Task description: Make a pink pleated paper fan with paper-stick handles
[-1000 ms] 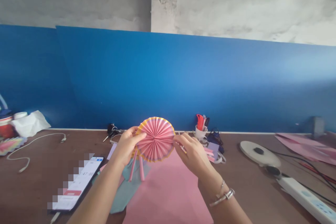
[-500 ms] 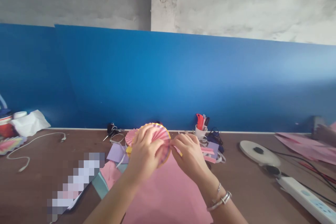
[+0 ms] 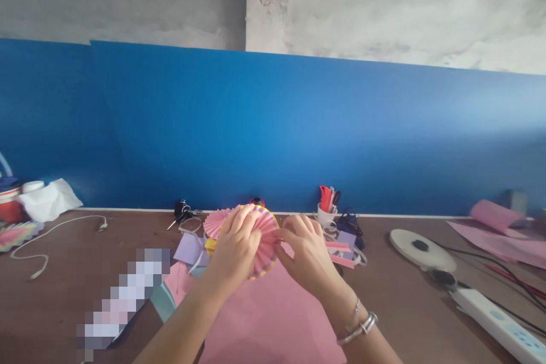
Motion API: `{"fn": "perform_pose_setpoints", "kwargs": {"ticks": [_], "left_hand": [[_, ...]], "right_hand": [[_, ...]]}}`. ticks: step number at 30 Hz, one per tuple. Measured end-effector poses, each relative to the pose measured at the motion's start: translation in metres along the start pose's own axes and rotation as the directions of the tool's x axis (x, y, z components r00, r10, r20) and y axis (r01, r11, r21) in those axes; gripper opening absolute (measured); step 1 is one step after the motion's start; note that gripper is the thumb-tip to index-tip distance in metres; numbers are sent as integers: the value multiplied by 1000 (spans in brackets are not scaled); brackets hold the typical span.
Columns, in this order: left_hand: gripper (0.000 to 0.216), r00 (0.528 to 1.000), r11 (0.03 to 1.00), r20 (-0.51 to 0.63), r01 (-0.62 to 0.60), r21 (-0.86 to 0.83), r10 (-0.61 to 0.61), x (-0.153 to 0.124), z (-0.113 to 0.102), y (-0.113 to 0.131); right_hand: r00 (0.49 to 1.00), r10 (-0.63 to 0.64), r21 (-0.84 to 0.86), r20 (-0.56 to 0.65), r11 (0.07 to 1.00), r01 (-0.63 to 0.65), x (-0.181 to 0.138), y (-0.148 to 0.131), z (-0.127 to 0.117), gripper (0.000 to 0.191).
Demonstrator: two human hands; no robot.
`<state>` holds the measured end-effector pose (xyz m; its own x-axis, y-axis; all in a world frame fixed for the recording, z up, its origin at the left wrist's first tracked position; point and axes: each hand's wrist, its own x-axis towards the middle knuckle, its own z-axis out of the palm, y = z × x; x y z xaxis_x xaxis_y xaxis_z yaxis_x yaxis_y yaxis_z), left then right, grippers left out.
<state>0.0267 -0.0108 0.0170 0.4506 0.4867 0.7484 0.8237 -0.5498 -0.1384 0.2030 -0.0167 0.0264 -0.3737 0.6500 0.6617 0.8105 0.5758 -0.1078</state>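
Observation:
A round pleated paper rosette, pink with a yellow and purple rim, is held above a large pink paper sheet. My left hand grips it from the left, fingers over its upper face and covering much of it. At the rosette's right edge, my right hand is closed in a pinch with thumb and index finger; the fingertips partly hide what they touch. Behind my left hand lies a smaller pink pleated fan. Pink paper strips lie to the right of my right hand.
A white cup with red-handled scissors and pens stands against the blue partition. Keys and purple paper lie left. At right are a white round lid-like object, a power strip and pink sheets.
The rosette has tilted and dropped slightly, showing more of its pink face. My hands have shifted only a little. At far right, a hand has gone from the pink paper, which now curls up.

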Motion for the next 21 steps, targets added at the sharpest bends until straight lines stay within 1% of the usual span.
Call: {"fn": "perform_pose_setpoints", "kwargs": {"ticks": [2,5,9,12,17,21], "left_hand": [[26,1000,1000,8,-19,-12,19,-1,2,4],[26,999,999,23,-29,-34,30,-1,2,9],[23,998,999,65,17,-45,-14,-1,1,10],[21,998,998,65,25,-55,-22,-1,2,6],[20,994,994,107,5,-110,7,0,1,-2],[22,991,991,129,-7,-132,25,2,-4,-3]], "right_hand": [[1000,-8,-10,-18,1000,7,0,-3,3,10],[998,-64,-21,-28,998,64,-1,-6,9,14],[991,-123,-2,-47,992,123,-1,-8,10,20],[988,-147,16,-54,989,148,-1,-7,9,21],[991,-134,35,-30,990,135,0,-3,10,17],[991,-135,64,7,989,134,0,-1,12,17]]}}
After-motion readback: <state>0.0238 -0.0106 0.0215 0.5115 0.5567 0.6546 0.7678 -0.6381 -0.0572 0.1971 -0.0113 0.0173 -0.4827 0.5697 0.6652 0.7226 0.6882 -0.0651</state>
